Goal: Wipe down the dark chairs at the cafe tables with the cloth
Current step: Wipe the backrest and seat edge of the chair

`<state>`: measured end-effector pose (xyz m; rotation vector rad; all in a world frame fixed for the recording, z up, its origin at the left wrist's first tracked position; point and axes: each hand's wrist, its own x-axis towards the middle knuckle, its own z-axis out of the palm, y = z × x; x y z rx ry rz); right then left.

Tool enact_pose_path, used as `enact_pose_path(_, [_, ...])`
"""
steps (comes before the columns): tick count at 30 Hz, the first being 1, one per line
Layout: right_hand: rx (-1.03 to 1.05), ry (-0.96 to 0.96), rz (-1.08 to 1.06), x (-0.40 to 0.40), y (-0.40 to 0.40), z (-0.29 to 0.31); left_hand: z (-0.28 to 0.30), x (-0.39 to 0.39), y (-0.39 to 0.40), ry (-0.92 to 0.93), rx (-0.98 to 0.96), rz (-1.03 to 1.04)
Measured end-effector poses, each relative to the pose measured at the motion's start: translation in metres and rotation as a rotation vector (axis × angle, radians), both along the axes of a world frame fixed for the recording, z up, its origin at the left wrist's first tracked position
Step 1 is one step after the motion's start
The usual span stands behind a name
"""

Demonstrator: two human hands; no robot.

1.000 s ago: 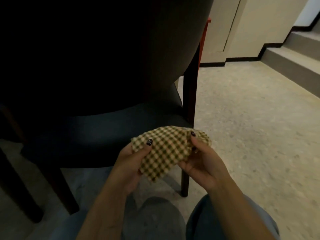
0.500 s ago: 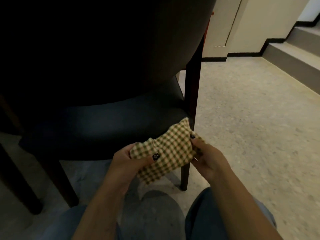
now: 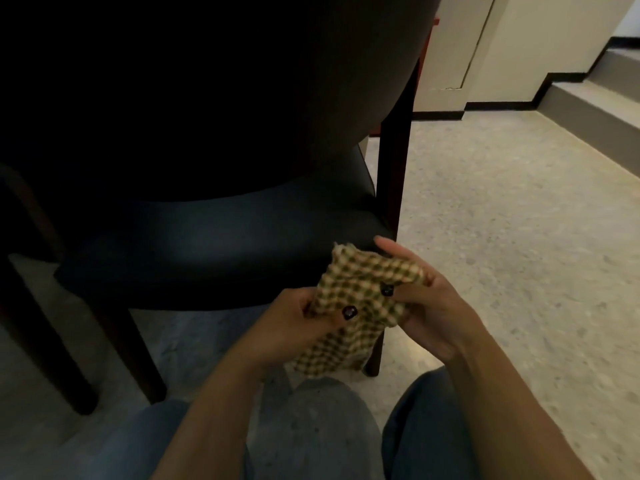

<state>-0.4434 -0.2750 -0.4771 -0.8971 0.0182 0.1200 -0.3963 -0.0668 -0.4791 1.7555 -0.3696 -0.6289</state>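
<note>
So at the bottom of the frame you've got the person's knees in jeans (image 3: 311, 431), crouched low. Just above that, middle of the frame, both hands are on the checked cloth (image 3: 360, 306): the left hand (image 3: 294, 320) pinches its left edge with the thumb on top, and the right hand (image 3: 433, 313) grips the right side, thumb pressed on the fabric and index finger sticking up.

Compared with a second ago, the cloth has gone from a wide, spread-out bundle to a taller, narrower fold, and a longer tail now hangs down below the hands. Looks to me like refolding for a fresh face, not wiping yet.

The cloth sits just in front of the dark chair (image 3: 214, 244), at the seat's front right corner, not touching it as far as I can tell. Beyond, the speckled floor (image 3: 502, 202) runs to steps (image 3: 595, 98) in the upper right.
</note>
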Motion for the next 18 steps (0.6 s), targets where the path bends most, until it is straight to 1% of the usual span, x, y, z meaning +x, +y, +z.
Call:
enact_pose_path(3, [-0.087, 0.158, -0.109, -0.001, -0.001, -0.001, 0.007, -0.003, -0.012, 0.045, -0.076, 0.085])
enact_pose_path(4, [-0.142, 0.208, -0.106, -0.002, 0.0, -0.002, 0.007, -0.004, -0.014, 0.057, -0.099, 0.11])
enact_pose_path(6, [-0.296, 0.233, -0.084, -0.004, 0.001, -0.007, 0.009, -0.006, -0.018, 0.074, -0.141, 0.156])
enact_pose_path(8, [-0.381, 0.211, -0.142, -0.005, 0.001, -0.009, 0.009, -0.007, -0.021, 0.064, -0.167, 0.219])
enact_pose_path(10, [-0.292, 0.165, -0.175, -0.005, -0.004, -0.008, 0.008, -0.009, -0.024, 0.054, -0.171, 0.263])
enact_pose_path(12, [-0.179, 0.148, -0.118, -0.008, -0.009, -0.007, 0.009, -0.01, -0.028, 0.072, -0.18, 0.287])
enact_pose_path(13, [-0.183, 0.166, -0.075, -0.009, -0.01, -0.006, 0.01, -0.009, -0.031, 0.09, -0.186, 0.309])
enact_pose_path(14, [-0.247, 0.19, -0.041, -0.011, -0.009, -0.008, 0.01, -0.008, -0.032, 0.101, -0.185, 0.327])
enact_pose_path(15, [-0.363, 0.205, -0.028, -0.012, -0.007, -0.01, 0.012, -0.006, -0.034, 0.109, -0.176, 0.332])
enact_pose_path(17, [-0.603, 0.219, -0.09, -0.013, -0.005, -0.012, 0.015, -0.002, -0.034, 0.097, -0.123, 0.27])
enact_pose_path(18, [-0.647, 0.23, -0.133, -0.013, -0.006, -0.012, 0.017, 0.0, -0.034, 0.088, -0.087, 0.211])
